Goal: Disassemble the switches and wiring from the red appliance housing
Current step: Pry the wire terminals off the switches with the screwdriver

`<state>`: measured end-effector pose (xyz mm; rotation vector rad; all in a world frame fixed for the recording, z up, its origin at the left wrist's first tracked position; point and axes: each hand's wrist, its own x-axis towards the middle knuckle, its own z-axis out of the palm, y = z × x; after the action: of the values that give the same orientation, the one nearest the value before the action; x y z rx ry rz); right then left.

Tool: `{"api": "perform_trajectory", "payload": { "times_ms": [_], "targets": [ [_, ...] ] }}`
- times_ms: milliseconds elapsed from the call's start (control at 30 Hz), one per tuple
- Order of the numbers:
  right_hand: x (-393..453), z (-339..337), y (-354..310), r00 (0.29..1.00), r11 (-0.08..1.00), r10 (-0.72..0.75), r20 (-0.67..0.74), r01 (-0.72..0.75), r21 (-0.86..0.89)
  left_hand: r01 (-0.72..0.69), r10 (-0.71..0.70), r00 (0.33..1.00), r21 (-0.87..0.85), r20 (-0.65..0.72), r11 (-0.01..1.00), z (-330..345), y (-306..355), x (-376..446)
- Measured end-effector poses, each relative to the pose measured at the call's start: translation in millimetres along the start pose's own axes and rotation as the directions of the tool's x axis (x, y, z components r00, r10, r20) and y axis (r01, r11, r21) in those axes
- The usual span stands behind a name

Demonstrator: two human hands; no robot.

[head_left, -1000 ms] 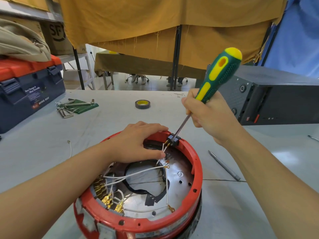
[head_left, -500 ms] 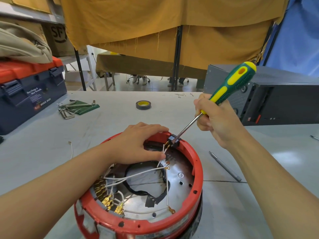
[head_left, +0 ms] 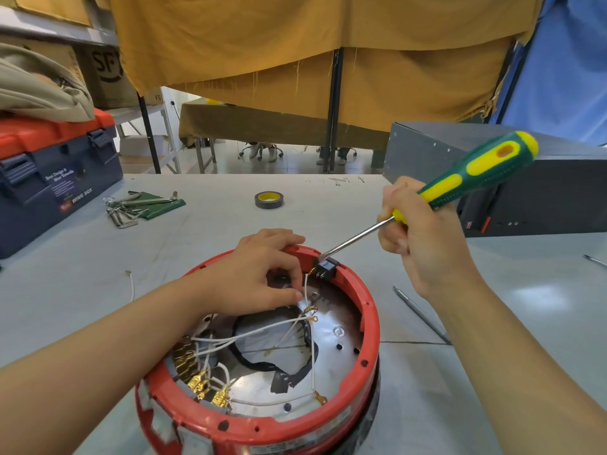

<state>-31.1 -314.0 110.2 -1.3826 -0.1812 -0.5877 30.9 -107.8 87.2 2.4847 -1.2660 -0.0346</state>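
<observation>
Now w/ right hand [head_left: 423, 238] gripping screwdriver [head_left: 460, 185], lever tip gently under switch [head_left: 325, 269] while left hand [head_left: 259, 274], fingers curled over the rim, steadies housing [head_left: 371, 326].

Housing [head_left: 371, 323] glossy red plastic; inner plate [head_left: 331, 356] shiny metal; table [head_left: 197, 244] matt.
</observation>
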Motion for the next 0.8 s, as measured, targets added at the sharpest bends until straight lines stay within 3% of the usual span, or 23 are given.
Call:
{"api": "perform_trajectory", "payload": {
  "times_ms": [133,167,333,433,633,800],
  "targets": [
    [-7.4,-5.4,10.1,0.997,0.998,0.010,-0.077,-0.005,0.065,-0.041,0.040,0.984,-0.006,-0.175,0.999,-6.2,7.2,2.2],
    [-9.0,-6.0,13.3,0.995,0.996,0.011,-0.097,-0.003,0.086,-0.035,0.031,0.986,-0.022,-0.162,0.999,-9.7,8.3,3.1],
    [-12.2,-12.8,21.8,0.987,0.983,0.028,-0.156,0.001,0.185,0.117,-0.103,0.977,-0.068,0.186,0.991,-19.8,13.4,-2.6],
    [-12.0,-17.3,23.2,0.988,0.979,0.047,-0.145,-0.017,0.201,0.120,-0.081,0.937,-0.097,0.341,0.988,-15.4,18.3,-7.4],
    [-13.3,-18.8,26.7,0.980,0.973,0.120,-0.160,-0.084,0.213,0.111,-0.057,0.890,-0.093,0.453,0.989,-9.3,25.1,-8.7],
    [-14.5,-17.9,26.1,0.979,0.966,0.159,-0.124,-0.129,0.222,0.133,-0.083,0.923,-0.109,0.375,0.985,-13.2,20.4,-11.4]
  ]
}}
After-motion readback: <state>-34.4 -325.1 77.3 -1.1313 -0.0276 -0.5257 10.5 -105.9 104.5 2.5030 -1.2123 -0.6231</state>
